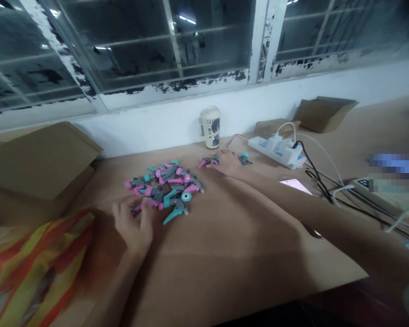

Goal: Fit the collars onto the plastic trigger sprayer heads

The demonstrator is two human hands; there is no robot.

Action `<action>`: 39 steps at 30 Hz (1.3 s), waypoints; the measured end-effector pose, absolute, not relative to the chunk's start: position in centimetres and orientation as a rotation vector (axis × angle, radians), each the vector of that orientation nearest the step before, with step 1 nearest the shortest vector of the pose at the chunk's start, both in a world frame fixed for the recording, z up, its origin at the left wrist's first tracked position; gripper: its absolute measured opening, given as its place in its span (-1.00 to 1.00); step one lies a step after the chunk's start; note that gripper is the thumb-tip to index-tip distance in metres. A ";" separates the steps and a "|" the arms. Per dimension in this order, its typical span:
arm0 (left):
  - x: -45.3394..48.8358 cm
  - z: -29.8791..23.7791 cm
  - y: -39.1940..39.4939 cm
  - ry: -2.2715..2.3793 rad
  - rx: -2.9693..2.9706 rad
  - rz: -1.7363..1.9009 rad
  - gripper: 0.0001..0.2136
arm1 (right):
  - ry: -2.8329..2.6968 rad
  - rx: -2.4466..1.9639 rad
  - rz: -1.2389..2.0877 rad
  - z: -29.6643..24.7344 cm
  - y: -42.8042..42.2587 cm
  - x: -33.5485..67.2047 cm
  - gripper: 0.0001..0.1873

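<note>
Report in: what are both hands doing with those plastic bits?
Left hand on near edge of pink, teal and grey plastic trigger pile. Right hand at lone pink-grey plastic trigger beyond it. White power strip lies off right.

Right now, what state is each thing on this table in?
pile of plastic parts: heaped, jumbled
left hand: spread open at the pile's edge
right hand: on a loose part, grip unclear
cup: upright, lidded
power strip: plugs inserted
phone: screen lit

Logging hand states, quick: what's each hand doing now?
Left hand: fingers at the pile edge, blurred; grip cannot be told.
Right hand: fingers on a separate pink-grey part; grip cannot be told.
</note>
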State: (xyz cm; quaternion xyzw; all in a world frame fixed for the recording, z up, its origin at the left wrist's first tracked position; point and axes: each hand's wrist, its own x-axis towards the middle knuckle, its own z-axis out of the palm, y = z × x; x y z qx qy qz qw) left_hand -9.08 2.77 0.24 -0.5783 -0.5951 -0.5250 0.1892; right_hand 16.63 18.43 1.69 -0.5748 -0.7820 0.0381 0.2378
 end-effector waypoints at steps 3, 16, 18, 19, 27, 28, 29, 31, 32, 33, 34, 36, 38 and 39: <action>-5.4 -0.4 1.6 -1.493 -2.020 -1.404 -0.92 | -2.156 -1.713 0.007 2.0 18.5 18.0 -0.43; -1.9 -1.3 0.3 -1.427 -2.572 -1.176 -0.92 | -2.212 -1.751 0.019 0.8 13.2 18.3 -0.59; -1.5 -1.3 0.3 -1.454 -2.627 -1.111 -0.93 | -2.281 -1.637 0.071 0.5 10.6 19.1 -0.70; -1.2 -1.3 0.4 -1.479 -2.653 -1.088 -0.94 | -2.314 -1.571 0.090 0.3 9.2 19.6 -0.75; 3.4 -1.4 2.2 -1.735 -2.728 -1.241 -0.87 | -2.250 -1.116 0.152 -1.6 2.9 22.1 -0.64; 3.8 -1.5 2.4 -1.741 -2.723 -1.238 -0.85 | -2.271 -1.106 0.184 -1.3 3.0 22.3 -0.62; 4.0 -1.5 2.5 -1.751 -2.708 -1.229 -0.83 | -2.296 -1.099 0.239 -0.9 3.3 22.4 -0.60; 4.2 -1.5 2.6 -1.794 -2.648 -1.225 -0.80 | -2.322 -1.102 0.388 0.3 4.9 22.5 -0.57; 4.2 -1.5 2.5 -1.825 -2.609 -1.240 -0.79 | -2.299 -1.134 0.461 0.9 6.2 22.5 -0.56; 4.1 -1.5 2.5 -1.858 -2.569 -1.267 -0.78 | -2.246 -1.197 0.453 1.4 7.7 22.3 -0.52; 4.0 -1.5 2.4 -1.888 -2.535 -1.302 -0.78 | -2.194 -1.285 0.378 1.8 9.4 22.0 -0.49; 3.9 -1.5 2.3 -1.927 -2.496 -1.369 -0.80 | -2.059 -1.527 0.177 2.0 12.9 20.9 -0.37; 3.8 -1.5 2.2 -1.931 -2.500 -1.430 -0.82 | -1.948 -1.664 0.156 1.6 16.1 19.5 -0.17; 3.8 -1.6 2.2 -1.924 -2.511 -1.463 -0.82 | -1.879 -1.776 0.191 1.2 17.5 18.7 -0.13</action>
